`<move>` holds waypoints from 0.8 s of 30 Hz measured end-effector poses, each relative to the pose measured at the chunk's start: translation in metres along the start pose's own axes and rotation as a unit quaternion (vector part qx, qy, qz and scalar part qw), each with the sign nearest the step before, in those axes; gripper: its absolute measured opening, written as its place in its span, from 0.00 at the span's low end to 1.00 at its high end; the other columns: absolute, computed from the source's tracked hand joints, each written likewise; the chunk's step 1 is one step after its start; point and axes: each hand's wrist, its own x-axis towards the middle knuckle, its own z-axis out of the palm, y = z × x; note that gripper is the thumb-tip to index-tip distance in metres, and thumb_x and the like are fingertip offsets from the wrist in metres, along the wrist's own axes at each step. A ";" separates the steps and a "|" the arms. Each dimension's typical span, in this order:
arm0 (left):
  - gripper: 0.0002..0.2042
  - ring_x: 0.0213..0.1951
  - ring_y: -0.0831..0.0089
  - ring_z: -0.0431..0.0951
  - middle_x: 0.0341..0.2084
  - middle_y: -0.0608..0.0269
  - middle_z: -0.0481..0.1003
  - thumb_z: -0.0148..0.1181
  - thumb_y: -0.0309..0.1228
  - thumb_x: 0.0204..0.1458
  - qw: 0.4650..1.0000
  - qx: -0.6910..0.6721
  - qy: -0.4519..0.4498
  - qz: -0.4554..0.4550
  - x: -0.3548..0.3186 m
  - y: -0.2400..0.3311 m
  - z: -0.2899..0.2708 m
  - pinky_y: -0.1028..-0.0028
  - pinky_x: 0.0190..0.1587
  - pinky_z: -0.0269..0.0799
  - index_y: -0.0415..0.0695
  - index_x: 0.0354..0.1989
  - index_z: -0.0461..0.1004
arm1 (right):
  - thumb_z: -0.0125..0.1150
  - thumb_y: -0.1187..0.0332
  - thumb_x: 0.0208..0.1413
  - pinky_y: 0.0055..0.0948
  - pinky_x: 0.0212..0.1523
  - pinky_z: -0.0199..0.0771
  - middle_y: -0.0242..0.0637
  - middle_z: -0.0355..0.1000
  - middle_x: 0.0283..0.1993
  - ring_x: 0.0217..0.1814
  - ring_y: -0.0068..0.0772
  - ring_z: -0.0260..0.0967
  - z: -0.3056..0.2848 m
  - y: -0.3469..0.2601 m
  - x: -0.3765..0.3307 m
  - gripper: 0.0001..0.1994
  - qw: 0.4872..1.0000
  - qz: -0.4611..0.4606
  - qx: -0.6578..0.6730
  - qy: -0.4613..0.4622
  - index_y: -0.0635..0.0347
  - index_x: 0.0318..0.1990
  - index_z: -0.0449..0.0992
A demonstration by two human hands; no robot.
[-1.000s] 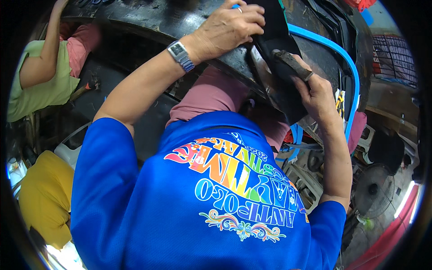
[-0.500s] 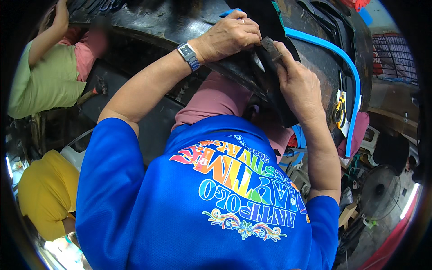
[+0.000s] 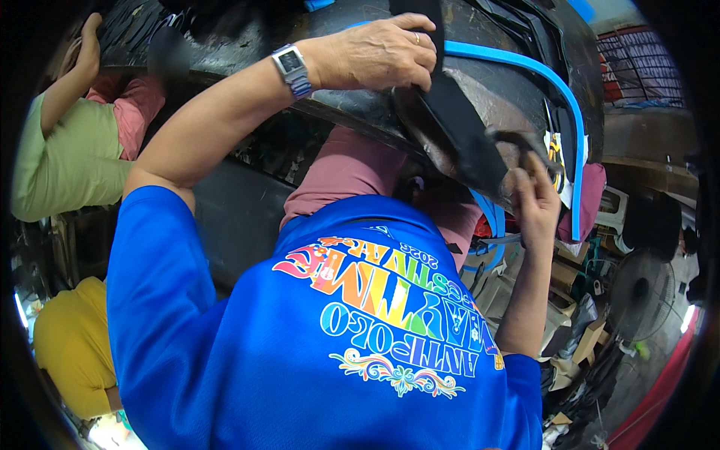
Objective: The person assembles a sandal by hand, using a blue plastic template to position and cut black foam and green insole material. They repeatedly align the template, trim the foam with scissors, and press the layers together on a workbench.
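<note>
My left hand (image 3: 379,56), with a ring and a wristwatch (image 3: 291,69), grips the upper part of a long black strip (image 3: 454,120) of flat, leather-like material. From that hand the strip slants down to the right, over the edge of the dark worktable (image 3: 330,101). Beside the strip's lower end is my right hand (image 3: 536,199), its fingers curled and smeared by motion. A dark, curved, blurred piece (image 3: 521,139) lies at its fingertips; its kind cannot be made out.
A bent blue strip (image 3: 559,79) curves around the table's right side, near yellow-and-black scissors (image 3: 556,154). Black pieces (image 3: 517,26) lie at the back. On the left sits a person in a light green shirt (image 3: 75,165), and a yellow-clothed person (image 3: 71,345) is lower. A fan (image 3: 641,296) stands right.
My hands have moved apart: the left shifted slightly left, the right went down and right. The black strip now stretches between them. The grey block-like piece near my right thumb no longer shows clearly.
</note>
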 end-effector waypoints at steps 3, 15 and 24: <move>0.13 0.46 0.57 0.80 0.42 0.60 0.77 0.66 0.31 0.55 0.982 -0.186 0.017 -0.019 0.010 0.024 -0.017 0.60 0.47 0.78 0.45 0.48 0.76 | 0.58 0.61 0.70 0.14 0.17 0.56 0.26 0.66 0.24 0.17 0.12 0.57 -0.031 -0.002 -0.004 0.20 0.979 -0.085 0.134 0.129 0.54 0.66 0.70; 0.19 0.32 0.82 0.75 0.28 0.64 0.77 0.67 0.41 0.59 0.745 -0.534 -0.055 -0.396 0.002 0.053 0.044 0.77 0.36 0.71 0.47 0.54 0.77 | 0.59 0.63 0.68 0.22 0.30 0.65 0.30 0.73 0.31 0.30 0.16 0.64 0.048 -0.031 -0.014 0.21 0.971 -0.096 -0.215 -0.043 0.65 0.63 0.73; 0.19 0.26 0.73 0.73 0.23 0.62 0.74 0.68 0.46 0.54 0.828 -0.370 -0.041 -0.420 0.005 0.062 0.041 0.69 0.32 0.68 0.46 0.47 0.80 | 0.56 0.63 0.69 0.32 0.50 0.76 0.46 0.81 0.46 0.47 0.34 0.79 0.029 -0.025 -0.002 0.21 0.948 -0.057 -0.311 -0.026 0.62 0.65 0.71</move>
